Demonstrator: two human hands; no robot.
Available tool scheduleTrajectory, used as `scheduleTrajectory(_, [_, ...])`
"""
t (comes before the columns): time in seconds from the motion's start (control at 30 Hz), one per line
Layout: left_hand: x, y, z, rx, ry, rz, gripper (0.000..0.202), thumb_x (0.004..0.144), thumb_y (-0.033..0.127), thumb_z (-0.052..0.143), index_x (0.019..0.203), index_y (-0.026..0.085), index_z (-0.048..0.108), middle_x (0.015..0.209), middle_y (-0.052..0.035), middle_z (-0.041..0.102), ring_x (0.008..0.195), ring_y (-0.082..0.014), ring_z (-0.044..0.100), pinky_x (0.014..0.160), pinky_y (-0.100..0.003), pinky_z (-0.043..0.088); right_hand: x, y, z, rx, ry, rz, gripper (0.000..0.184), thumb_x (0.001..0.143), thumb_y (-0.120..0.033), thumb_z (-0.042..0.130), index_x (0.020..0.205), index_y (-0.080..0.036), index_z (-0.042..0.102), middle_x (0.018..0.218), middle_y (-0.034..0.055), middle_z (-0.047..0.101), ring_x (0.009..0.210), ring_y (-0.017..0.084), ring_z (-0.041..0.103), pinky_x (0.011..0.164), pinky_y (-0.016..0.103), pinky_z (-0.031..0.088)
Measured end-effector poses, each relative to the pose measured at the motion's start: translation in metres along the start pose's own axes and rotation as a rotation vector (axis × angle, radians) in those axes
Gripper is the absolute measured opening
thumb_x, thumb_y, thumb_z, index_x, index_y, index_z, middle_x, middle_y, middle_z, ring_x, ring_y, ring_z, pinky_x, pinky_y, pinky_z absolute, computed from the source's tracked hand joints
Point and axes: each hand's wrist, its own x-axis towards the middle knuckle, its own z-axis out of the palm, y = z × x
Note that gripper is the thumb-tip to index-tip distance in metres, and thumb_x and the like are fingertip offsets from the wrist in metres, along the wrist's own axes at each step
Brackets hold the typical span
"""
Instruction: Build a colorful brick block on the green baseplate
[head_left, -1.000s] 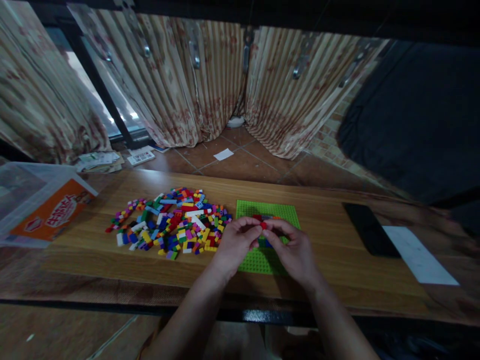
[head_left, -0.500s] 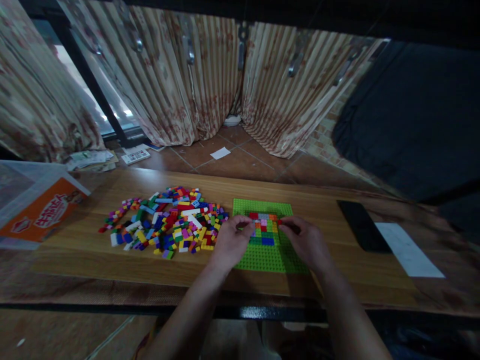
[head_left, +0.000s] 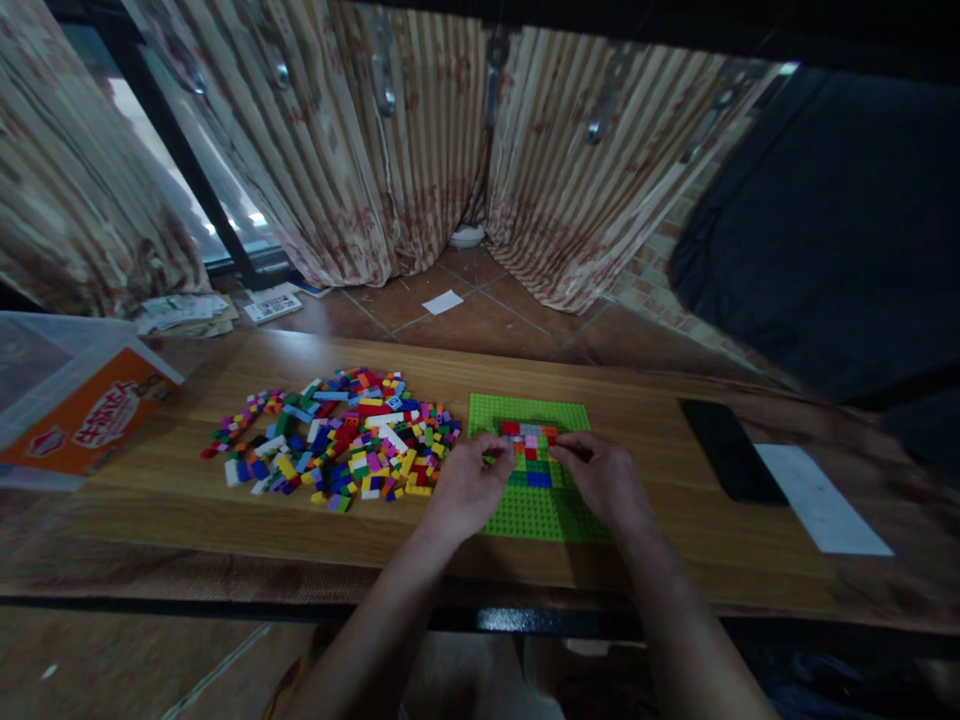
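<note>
A bright green studded baseplate point(head_left: 517, 515) lies on the wooden board, carrying a block of toy bricks point(head_left: 538, 480) in red, orange, pink, green and blue. My left hand point(head_left: 472, 485) is over the plate's left side, thumb and forefinger closed together at the left edge of the brick block. Whatever those fingertips hold is too small to make out. From the right, my right hand point(head_left: 604, 478) reaches in with its fingertips pinched on a small red brick point(head_left: 553, 440) at the block's upper right edge. My hands hide parts of the plate.
Many loose coloured bricks point(head_left: 375, 430) are spread left of the plate on the board point(head_left: 247, 540). A clear bin with an orange label point(head_left: 97, 415) stands at the far left. On the right lie a black phone-like slab point(head_left: 731, 450) and a white sheet point(head_left: 825, 500).
My right hand has moved slightly left, bringing the red brick against the upper right of the brick block. My left hand stays nearly in place; the view has shifted a little.
</note>
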Motion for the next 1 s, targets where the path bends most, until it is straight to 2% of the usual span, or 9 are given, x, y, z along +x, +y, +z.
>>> scheduleTrajectory(0.17, [-0.001,0.0,0.0,0.01,-0.011,-0.017,0.017,0.084,0.026,0.057,0.09,0.018,0.071,0.09,-0.0038,0.072,0.081,-0.0177,0.065,0.076,-0.029,0.047,0.0,-0.003,-0.001,-0.036,0.002,-0.03,0.02,0.077,-0.04,0.063,0.075,-0.022,0.073,0.08,0.0048,0.074,0.074,0.022,0.068,0.074,0.035,0.05])
scheduleTrajectory(0.33, [-0.002,0.001,0.0,0.04,-0.026,-0.002,0.016,0.085,0.025,0.055,0.089,0.019,0.07,0.089,-0.0021,0.072,0.08,-0.0159,0.065,0.076,-0.026,0.047,0.0,-0.004,-0.005,-0.047,-0.035,-0.041,0.027,0.081,-0.041,0.056,0.081,-0.02,0.074,0.086,0.0071,0.075,0.077,0.021,0.068,0.074,0.034,0.049])
scheduleTrajectory(0.47, [-0.003,0.002,0.0,0.07,-0.008,-0.018,0.018,0.086,0.025,0.055,0.094,0.018,0.069,0.085,-0.0023,0.071,0.073,-0.0149,0.063,0.071,-0.026,0.048,0.001,-0.004,-0.005,-0.036,-0.034,0.019,0.031,0.083,-0.042,0.053,0.08,-0.019,0.073,0.078,0.0061,0.074,0.072,0.021,0.067,0.069,0.032,0.048])
scheduleTrajectory(0.67, [-0.004,0.001,0.004,0.185,0.089,-0.023,0.018,0.083,0.022,0.058,0.098,0.018,0.069,0.087,-0.0045,0.069,0.075,-0.0165,0.063,0.074,-0.029,0.05,0.005,-0.003,0.0,-0.02,-0.037,0.119,0.03,0.078,-0.043,0.056,0.075,-0.019,0.073,0.071,0.005,0.073,0.067,0.02,0.065,0.065,0.031,0.046])
scheduleTrajectory(1.0, [-0.006,0.007,0.009,0.148,0.063,-0.021,0.022,0.081,0.016,0.058,0.101,0.016,0.068,0.082,-0.0042,0.066,0.074,-0.0162,0.062,0.073,-0.029,0.05,0.009,-0.003,0.004,0.008,-0.018,0.192,0.031,0.073,-0.044,0.058,0.074,-0.017,0.074,0.07,0.0055,0.073,0.066,0.02,0.064,0.063,0.03,0.045])
